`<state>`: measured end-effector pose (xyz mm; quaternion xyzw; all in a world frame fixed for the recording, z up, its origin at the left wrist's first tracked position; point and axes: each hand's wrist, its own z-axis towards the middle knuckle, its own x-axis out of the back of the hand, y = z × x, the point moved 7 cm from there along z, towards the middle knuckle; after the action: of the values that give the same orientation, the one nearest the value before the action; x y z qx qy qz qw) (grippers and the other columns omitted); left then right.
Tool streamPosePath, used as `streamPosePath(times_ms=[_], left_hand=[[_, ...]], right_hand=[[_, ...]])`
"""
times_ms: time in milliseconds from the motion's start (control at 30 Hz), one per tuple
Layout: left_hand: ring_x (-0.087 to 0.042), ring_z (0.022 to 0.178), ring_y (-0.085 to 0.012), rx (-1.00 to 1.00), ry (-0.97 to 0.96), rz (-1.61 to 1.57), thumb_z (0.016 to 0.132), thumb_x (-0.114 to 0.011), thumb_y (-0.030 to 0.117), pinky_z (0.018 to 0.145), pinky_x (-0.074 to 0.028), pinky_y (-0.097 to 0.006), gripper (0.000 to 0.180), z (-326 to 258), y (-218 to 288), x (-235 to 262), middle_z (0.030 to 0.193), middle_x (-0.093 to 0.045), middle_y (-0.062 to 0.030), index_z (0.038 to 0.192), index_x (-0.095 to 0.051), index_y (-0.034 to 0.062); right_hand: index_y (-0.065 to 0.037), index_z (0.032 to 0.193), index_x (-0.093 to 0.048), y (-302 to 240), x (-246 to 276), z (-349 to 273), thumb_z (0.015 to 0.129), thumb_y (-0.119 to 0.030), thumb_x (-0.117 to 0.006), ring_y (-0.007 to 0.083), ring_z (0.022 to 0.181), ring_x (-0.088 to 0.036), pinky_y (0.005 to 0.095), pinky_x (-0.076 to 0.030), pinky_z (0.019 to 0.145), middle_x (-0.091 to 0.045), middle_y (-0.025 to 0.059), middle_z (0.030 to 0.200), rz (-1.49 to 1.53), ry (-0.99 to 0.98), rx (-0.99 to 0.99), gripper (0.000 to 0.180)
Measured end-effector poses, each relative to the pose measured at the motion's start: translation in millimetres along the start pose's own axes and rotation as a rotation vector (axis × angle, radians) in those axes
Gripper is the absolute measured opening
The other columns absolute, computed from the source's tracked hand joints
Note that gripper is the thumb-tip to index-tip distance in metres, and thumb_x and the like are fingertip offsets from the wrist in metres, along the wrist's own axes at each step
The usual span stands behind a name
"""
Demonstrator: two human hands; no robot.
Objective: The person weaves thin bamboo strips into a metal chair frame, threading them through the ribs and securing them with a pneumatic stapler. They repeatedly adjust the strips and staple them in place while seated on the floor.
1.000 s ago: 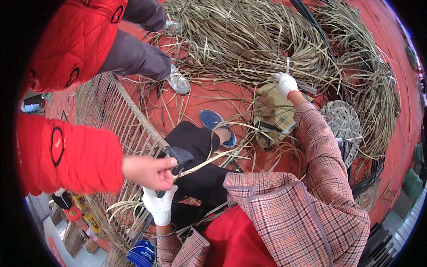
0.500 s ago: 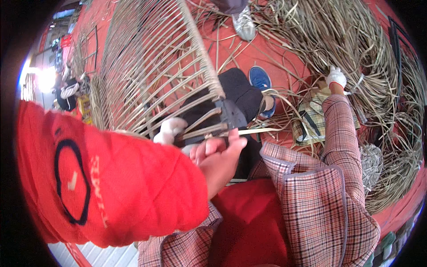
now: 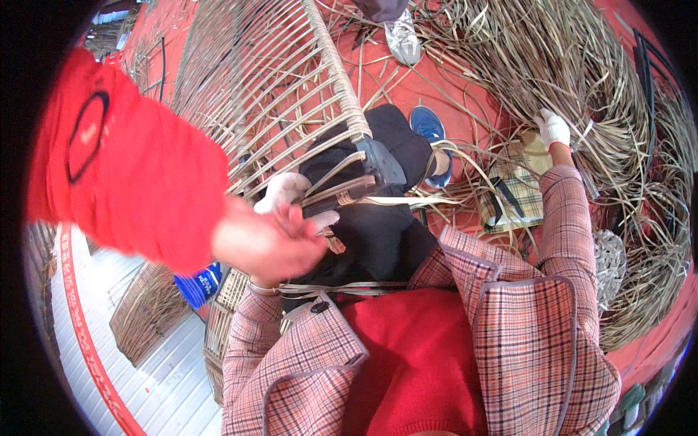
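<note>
A slatted frame (image 3: pixel 358 109) wound with brownish strips slants across my lap, its dark bare corner (image 3: pixel 382 163) pointing toward me. My white-gloved left hand (image 3: pixel 283 190) is closed at the frame's lower end, among the last strips. Part of it is hidden behind a co-worker's bare hand (image 3: pixel 273 243), blurred, which comes in on a red sleeve (image 3: pixel 138 160) from the left. One pale strip (image 3: pixel 407 200) sticks out rightward from the corner. On the right, my gloved right hand (image 3: pixel 554 129) grips strands of a large bundle of long flat strips (image 3: pixel 552 58).
A plaid cloth item (image 3: pixel 512 207) lies beside my right forearm. Loose strips litter the red floor covering (image 3: pixel 465 102). Someone's silver shoe (image 3: pixel 402 40) stands ahead, a blue shoe (image 3: pixel 427 127) nearer. At lower left are a blue container (image 3: pixel 198 285) and a woven panel (image 3: pixel 149 312).
The co-worker's hand has drawn back left from the frame's corner, and the red sleeve has shifted up, uncovering my left sleeve and the blue container. My right hand stays on the bundle.
</note>
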<state>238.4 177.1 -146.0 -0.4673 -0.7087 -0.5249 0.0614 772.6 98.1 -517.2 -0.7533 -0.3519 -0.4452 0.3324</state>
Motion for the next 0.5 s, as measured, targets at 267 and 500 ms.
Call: streamPosePath(times_ms=[267,500], left_hand=[[-0.058,0.129,-0.0267,-0.259,0.097,0.192,0.067,-0.093,0.020,0.110,-0.043,-0.037,0.067,-8,-17,9,0.140,-0.061,-0.0127,0.126,-0.066,0.0025],[-0.072,0.098,-0.0286,-0.371,0.294,0.297,0.074,-0.087,0.039,0.082,-0.055,-0.036,0.054,-15,-3,14,0.111,-0.073,-0.0143,0.113,-0.072,0.0039]], right_hand=[[-0.009,0.118,-0.066,11,0,-16,0.100,-0.041,-0.055,0.0457,0.102,-0.064,0.0507,-0.051,0.087,-0.069,0.0238,0.110,0.047,-0.049,0.017,0.038],[-0.005,0.113,-0.066,31,30,-46,0.101,-0.040,-0.054,0.0461,0.101,-0.063,0.0485,-0.051,0.084,-0.068,0.0265,0.104,0.314,0.299,0.062,0.039]])
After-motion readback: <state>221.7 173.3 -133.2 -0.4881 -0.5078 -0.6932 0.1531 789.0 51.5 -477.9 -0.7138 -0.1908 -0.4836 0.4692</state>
